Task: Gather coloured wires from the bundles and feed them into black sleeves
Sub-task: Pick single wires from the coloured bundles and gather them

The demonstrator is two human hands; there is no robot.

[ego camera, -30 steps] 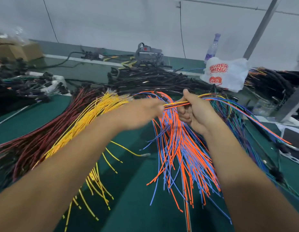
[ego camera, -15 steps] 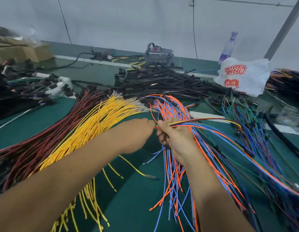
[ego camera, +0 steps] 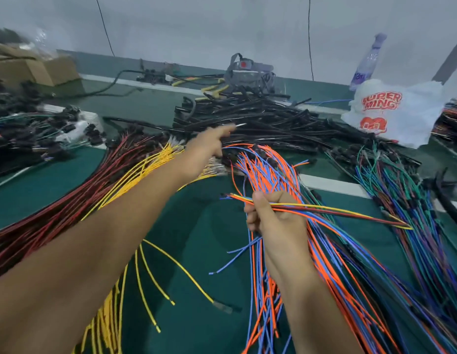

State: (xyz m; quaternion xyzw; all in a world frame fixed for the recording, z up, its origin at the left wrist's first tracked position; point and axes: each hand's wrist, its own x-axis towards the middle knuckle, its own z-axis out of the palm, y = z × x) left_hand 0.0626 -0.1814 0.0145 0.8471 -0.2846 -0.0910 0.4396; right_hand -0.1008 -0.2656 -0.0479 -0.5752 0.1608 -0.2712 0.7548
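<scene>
My right hand (ego camera: 272,215) grips a thin gathered bunch of coloured wires (ego camera: 332,213), yellow, orange, blue and dark red, which sticks out left and right of the fist above the green table. My left hand (ego camera: 209,146) is stretched far forward, its fingers extended at the near edge of the pile of black sleeves (ego camera: 250,118); the fingertips are blurred and hold nothing I can make out. Fanned on the table lie the orange and blue wire bundle (ego camera: 268,172), the yellow bundle (ego camera: 135,172) and the dark red bundle (ego camera: 76,190).
A bundle of green, blue and purple wires (ego camera: 391,190) lies at the right. A white printed plastic bag (ego camera: 393,111) and a bottle (ego camera: 366,62) stand at the back right. Black connectors (ego camera: 30,134) and a cardboard box (ego camera: 35,67) sit at the left.
My left hand has let go of the gathered bunch and reached forward to the black sleeves. My right hand keeps its grip on the bunch.
</scene>
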